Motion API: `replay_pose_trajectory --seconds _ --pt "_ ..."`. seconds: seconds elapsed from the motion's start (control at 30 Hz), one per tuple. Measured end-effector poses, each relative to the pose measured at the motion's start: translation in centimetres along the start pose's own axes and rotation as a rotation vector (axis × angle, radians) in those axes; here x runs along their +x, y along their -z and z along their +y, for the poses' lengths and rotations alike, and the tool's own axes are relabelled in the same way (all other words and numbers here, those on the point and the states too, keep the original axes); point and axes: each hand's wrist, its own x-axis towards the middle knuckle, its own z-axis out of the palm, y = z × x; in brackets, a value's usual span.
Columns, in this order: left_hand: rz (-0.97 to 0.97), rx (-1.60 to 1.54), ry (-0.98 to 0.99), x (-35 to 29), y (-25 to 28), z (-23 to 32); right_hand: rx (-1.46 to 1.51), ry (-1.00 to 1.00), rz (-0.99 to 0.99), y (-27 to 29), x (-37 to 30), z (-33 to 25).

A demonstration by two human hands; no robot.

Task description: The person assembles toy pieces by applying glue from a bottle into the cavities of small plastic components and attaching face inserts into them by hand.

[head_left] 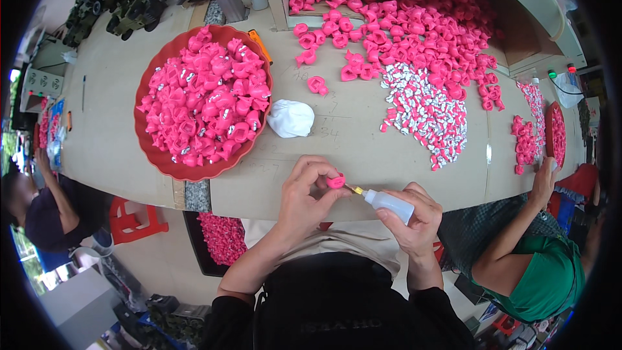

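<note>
Between the thumb and fingers of my left hand (303, 193) is a small pink plastic part (335, 181), held over the table's near edge. My right hand (416, 215) is closed round a translucent squeeze bottle (390, 205), tilted with its yellow-collared thin tip pointing left at the pink part. The tip is at or very near the part; whether they touch I cannot tell. Beyond my left hand lies a crumpled white cloth (291, 119). A scalloped red bowl (148, 149) heaped with pink parts, some with white pieces on them, stands to its left.
A large heap of hollow pink parts (414, 29) spills from a bin at the back. Small white-and-pink pieces (424, 113) lie in front of it. An orange cutter (260, 47) lies by the bowl. Co-workers sit left and right; a black crate (220, 240) stands below the table.
</note>
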Motion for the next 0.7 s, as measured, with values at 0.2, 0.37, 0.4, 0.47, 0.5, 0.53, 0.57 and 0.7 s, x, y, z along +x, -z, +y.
replay_pose_trajectory --seconds 0.2,0.37,0.4,0.47,0.5,0.53,0.57,0.7 --pt "-0.028 0.044 -0.009 0.1 0.2 0.0 0.002 -0.008 0.003 0.1 0.3 -0.1" --pt "-0.049 0.053 0.0 0.0 0.4 0.2 0.271 -0.187 0.081 0.7 -0.3 0.6" --pt "-0.051 0.06 0.012 -0.2 0.5 0.4 0.261 -0.186 0.092 0.5 -0.1 0.6" --pt "-0.06 -0.01 0.035 -0.9 0.9 0.8 0.457 -0.299 0.119 -0.6 1.1 0.4" --pt "-0.071 -0.074 0.072 -0.9 0.8 0.8 0.457 -0.313 0.095 -1.1 1.5 1.0" --pt "-0.097 -0.089 0.068 -1.0 0.7 0.8 0.438 -0.317 0.119 -1.5 2.1 1.5" --pt "-0.103 -0.097 0.103 -1.2 0.9 0.9 0.282 -0.175 0.088 -2.2 2.9 1.8" --pt "-0.07 -0.187 0.168 -2.0 1.0 0.5 0.05 -0.067 0.049 -4.7 4.2 2.5"
